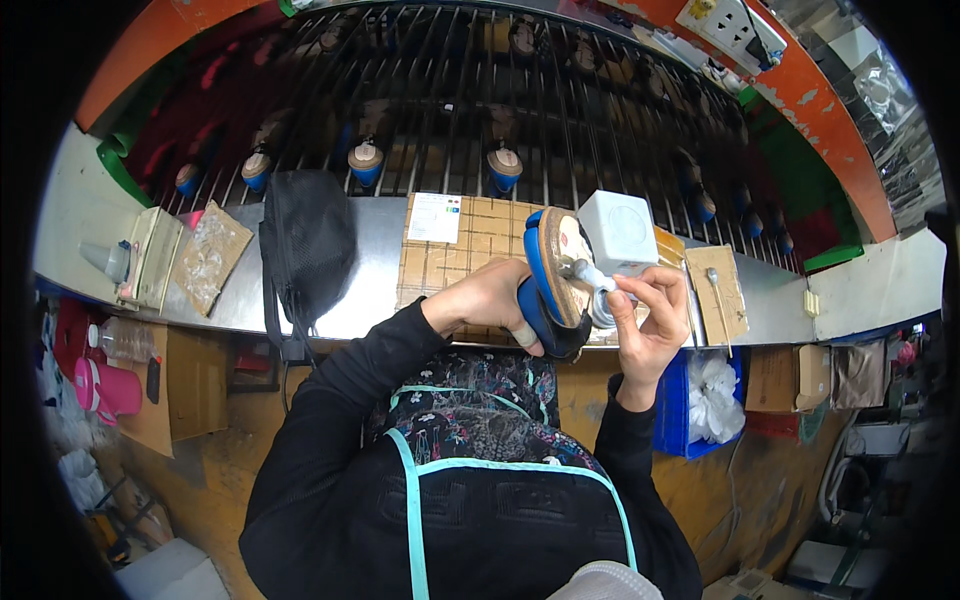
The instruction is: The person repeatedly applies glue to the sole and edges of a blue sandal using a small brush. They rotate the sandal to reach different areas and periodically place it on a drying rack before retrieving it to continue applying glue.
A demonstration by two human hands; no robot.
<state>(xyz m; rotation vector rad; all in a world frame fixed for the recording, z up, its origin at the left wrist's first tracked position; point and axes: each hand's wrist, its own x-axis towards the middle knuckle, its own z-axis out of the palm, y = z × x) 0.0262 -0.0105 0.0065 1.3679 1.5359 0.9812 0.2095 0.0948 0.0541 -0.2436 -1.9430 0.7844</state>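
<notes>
Above the near edge of the counter [380, 250], the left hand [487, 297] wraps its fingers around a blue shoe [545, 283] with a tan sole [562, 255] while the right hand [652, 318] finger-pinches a small white applicator [598, 280] beside it, sole work seemingly underway but unfinished, though tip contact is unclear.

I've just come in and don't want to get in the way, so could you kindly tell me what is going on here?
A person sits or stands at a bench, their left hand gripping a blue shoe with a brown-edged sole. Their right hand pinches a small white applicator at the sole; whether its tip touches is unclear. A white block stands just behind, and a black bag lies to the left. Beyond, similar shoes rest along a rack of bars.
</notes>
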